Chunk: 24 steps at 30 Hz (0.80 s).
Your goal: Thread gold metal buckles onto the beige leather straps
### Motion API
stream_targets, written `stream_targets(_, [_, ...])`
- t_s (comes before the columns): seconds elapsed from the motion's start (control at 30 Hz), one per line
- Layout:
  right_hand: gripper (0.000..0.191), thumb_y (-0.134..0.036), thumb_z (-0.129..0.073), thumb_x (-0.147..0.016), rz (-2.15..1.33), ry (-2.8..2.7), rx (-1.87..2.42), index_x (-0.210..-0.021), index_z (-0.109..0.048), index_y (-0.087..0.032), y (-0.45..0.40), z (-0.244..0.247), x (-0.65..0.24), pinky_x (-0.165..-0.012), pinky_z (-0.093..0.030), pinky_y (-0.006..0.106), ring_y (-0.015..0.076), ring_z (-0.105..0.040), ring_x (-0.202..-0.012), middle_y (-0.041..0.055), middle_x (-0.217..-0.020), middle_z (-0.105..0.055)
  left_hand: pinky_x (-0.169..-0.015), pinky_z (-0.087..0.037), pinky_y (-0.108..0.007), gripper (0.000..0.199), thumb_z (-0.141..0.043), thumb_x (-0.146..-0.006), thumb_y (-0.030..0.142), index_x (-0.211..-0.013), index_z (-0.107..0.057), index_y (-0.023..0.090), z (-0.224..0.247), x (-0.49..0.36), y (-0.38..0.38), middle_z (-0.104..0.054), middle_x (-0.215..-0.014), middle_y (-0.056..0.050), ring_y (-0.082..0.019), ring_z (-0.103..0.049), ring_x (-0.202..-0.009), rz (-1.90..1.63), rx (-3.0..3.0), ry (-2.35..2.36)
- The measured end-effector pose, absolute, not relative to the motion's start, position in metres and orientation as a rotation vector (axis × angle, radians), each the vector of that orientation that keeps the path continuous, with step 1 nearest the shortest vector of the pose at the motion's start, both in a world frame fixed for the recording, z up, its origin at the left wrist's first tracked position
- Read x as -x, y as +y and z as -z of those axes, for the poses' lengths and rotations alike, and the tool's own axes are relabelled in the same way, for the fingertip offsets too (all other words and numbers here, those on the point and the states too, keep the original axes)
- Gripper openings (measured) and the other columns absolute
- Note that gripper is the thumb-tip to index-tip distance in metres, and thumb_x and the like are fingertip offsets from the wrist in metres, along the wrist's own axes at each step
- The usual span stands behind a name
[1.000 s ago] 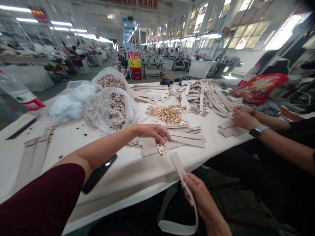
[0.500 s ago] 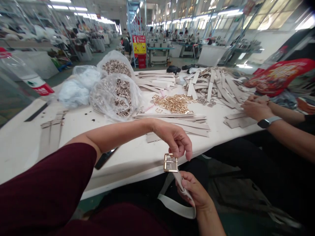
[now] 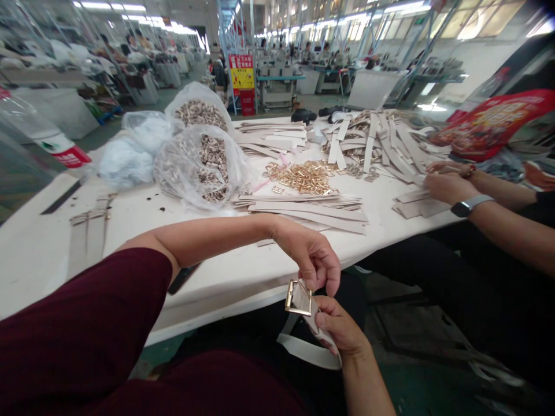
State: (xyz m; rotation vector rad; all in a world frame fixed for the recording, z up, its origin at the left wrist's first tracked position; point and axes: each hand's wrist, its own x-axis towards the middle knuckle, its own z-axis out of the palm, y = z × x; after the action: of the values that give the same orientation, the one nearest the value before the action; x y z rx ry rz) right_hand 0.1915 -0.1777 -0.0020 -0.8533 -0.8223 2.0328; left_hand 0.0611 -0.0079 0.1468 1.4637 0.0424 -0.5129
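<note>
A gold rectangular buckle (image 3: 287, 297) hangs tilted over my lap, just past the table's front edge. My left hand (image 3: 313, 259) comes from above and pinches the buckle's upper right side between thumb and fingers. Below it, my right hand (image 3: 339, 327) is closed on a pale beige strap (image 3: 310, 356), whose upper end meets the buckle. The rest of that strap loops down under my right hand. My fingers partly hide where strap and buckle join.
On the table (image 3: 217, 282) lie loose gold buckles (image 3: 310, 177), stacked straps (image 3: 312, 214) and plastic bags of small beige loops (image 3: 212, 167). A bottle (image 3: 65, 147) stands left. Another person's hands (image 3: 448, 184) work at the right.
The buckle has tilted and dropped slightly, and my left hand has moved down closer to my right. My right hand's grip sits nearer the buckle. The view has shifted a little.
</note>
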Motion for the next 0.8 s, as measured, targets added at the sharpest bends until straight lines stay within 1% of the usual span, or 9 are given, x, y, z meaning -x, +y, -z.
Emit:
stream_targets(0.1, [0.042, -0.050, -0.075, -0.061, -2.035, -0.849, 0.867, -0.067, -0.064, -0.010, -0.175, -0.003, -0.186, -0.024, -0.024, 0.013, 0.0021, -0.034, -0.024, -0.0024, -0.045, -0.055, -0.069, -0.052, -0.027, 0.033, -0.084, -0.055, 0.030, -0.084, -0.074, 0.018, -0.137, -0.065, -0.015, -0.070, -0.077, -0.003, -0.023, -0.065, -0.080, 0.524, -1.447, 0.018])
stream_targets(0.2, [0.047, -0.054, -0.074, -0.061, -1.969, -0.822, 0.787, -0.075, -0.065, -0.010, -0.176, -0.008, -0.178, -0.024, -0.025, 0.013, 0.0022, -0.033, -0.025, -0.0031, -0.044, -0.053, -0.070, -0.051, -0.026, 0.029, -0.083, -0.057, 0.027, -0.083, -0.073, 0.018, -0.129, -0.068, -0.018, -0.070, -0.079, -0.003, -0.023, -0.065, -0.082, 0.503, -1.449, 0.012])
stream_targets(0.27, [0.051, -0.056, -0.074, -0.059, -1.872, -0.762, 0.826, -0.083, -0.065, -0.012, -0.176, -0.013, -0.172, -0.025, -0.027, 0.014, 0.0042, -0.037, -0.028, -0.0021, -0.047, -0.056, -0.073, -0.051, -0.026, 0.026, -0.081, -0.060, 0.026, -0.083, -0.073, 0.017, -0.123, -0.070, -0.018, -0.069, -0.078, -0.003, -0.022, -0.065, -0.081, 0.498, -1.436, 0.004])
stream_targets(0.33, [0.045, -0.053, -0.075, -0.060, -1.772, -0.700, 0.953, -0.080, -0.065, -0.014, -0.175, -0.018, -0.167, -0.027, -0.032, 0.015, 0.0060, -0.042, -0.032, -0.0013, -0.050, -0.058, -0.075, -0.050, -0.026, 0.028, -0.080, -0.061, 0.025, -0.086, -0.072, 0.016, -0.115, -0.070, -0.014, -0.069, -0.080, -0.003, -0.021, -0.064, -0.081, 0.468, -1.417, 0.002])
stream_targets(0.47, [0.032, -0.043, -0.073, -0.068, -1.604, -0.702, 1.145, -0.060, -0.062, -0.013, -0.170, -0.026, -0.166, -0.036, -0.036, 0.016, 0.0056, -0.044, -0.036, -0.0023, -0.046, -0.055, -0.070, -0.049, -0.025, 0.039, -0.077, -0.067, 0.027, -0.104, -0.066, 0.017, -0.084, -0.053, -0.006, -0.066, -0.096, -0.006, -0.018, -0.061, -0.085, 0.016, -1.404, 0.280])
stream_targets(0.53, [0.031, -0.043, -0.071, -0.070, -1.507, -0.684, 1.203, -0.063, -0.064, -0.014, -0.167, -0.026, -0.168, -0.038, -0.034, 0.016, 0.0056, -0.043, -0.039, -0.0028, -0.047, -0.055, -0.067, -0.048, -0.023, 0.037, -0.072, -0.073, 0.033, -0.105, -0.063, 0.017, -0.066, -0.035, -0.009, -0.064, -0.101, -0.008, -0.015, -0.060, -0.085, -0.297, -1.282, 0.541])
stream_targets(0.6, [0.030, -0.044, -0.071, -0.070, -1.435, -0.646, 1.254, -0.067, -0.065, -0.015, -0.165, -0.025, -0.170, -0.039, -0.032, 0.017, 0.0058, -0.042, -0.040, -0.0034, -0.048, -0.055, -0.067, -0.048, -0.022, 0.038, -0.066, -0.077, 0.040, -0.105, -0.062, 0.015, -0.052, -0.015, -0.019, -0.062, -0.104, -0.010, -0.014, -0.059, -0.084, -0.437, -1.101, 0.693])
stream_targets(0.7, [0.030, -0.045, -0.071, -0.069, -1.394, -0.623, 1.301, -0.070, -0.066, -0.015, -0.164, -0.024, -0.171, -0.040, -0.032, 0.018, 0.0068, -0.041, -0.041, -0.0041, -0.049, -0.055, -0.066, -0.050, -0.024, 0.046, -0.066, -0.076, 0.048, -0.108, -0.061, 0.015, -0.042, 0.005, -0.044, -0.060, -0.109, -0.012, -0.017, -0.059, -0.089, -0.310, -0.924, 0.622])
stream_targets(0.8, [0.030, -0.044, -0.070, -0.071, -1.367, -0.663, 1.324, -0.071, -0.066, -0.015, -0.164, -0.024, -0.168, -0.044, -0.032, 0.020, 0.0083, -0.043, -0.045, -0.0033, -0.052, -0.056, -0.065, -0.050, -0.023, 0.047, -0.073, -0.071, 0.041, -0.109, -0.062, 0.016, -0.039, 0.005, -0.067, -0.062, -0.107, -0.010, -0.017, -0.060, -0.090, -0.160, -0.817, 0.506])
